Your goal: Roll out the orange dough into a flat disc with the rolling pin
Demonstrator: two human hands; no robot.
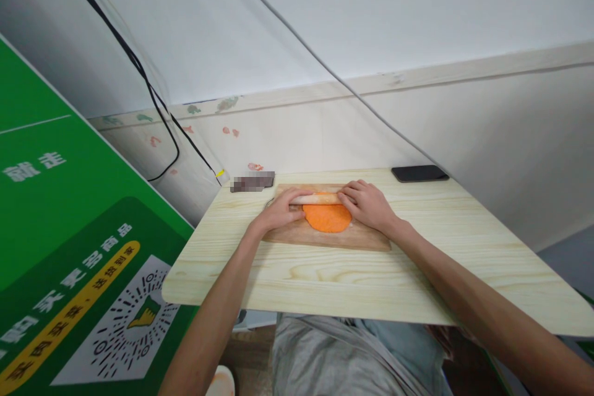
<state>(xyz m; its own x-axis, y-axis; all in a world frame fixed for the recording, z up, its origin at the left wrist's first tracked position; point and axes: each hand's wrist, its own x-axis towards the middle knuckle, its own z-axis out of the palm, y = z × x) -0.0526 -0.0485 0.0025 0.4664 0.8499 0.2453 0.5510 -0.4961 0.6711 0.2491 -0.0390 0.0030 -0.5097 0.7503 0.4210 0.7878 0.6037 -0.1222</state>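
Observation:
A flattened round of orange dough (pixel 327 219) lies on a wooden cutting board (pixel 325 240). Across its far part rests a pale wooden rolling pin (pixel 322 198), with a thin strip of orange showing beyond it. My left hand (pixel 283 209) is closed over the pin's left end, its thumb close to the dough's left edge. At the right end, my right hand (pixel 366 203) has its fingers curled over the pin. Both palms hide the ends of the pin.
The board sits on a light wood-grain table (pixel 297 284) against a white wall. A black phone (pixel 420 174) lies at the back right. A dark, pixelated object (pixel 253 182) is at the back left. Black cables (pixel 134 62) hang at left, beside a green printed panel (pixel 93 216).

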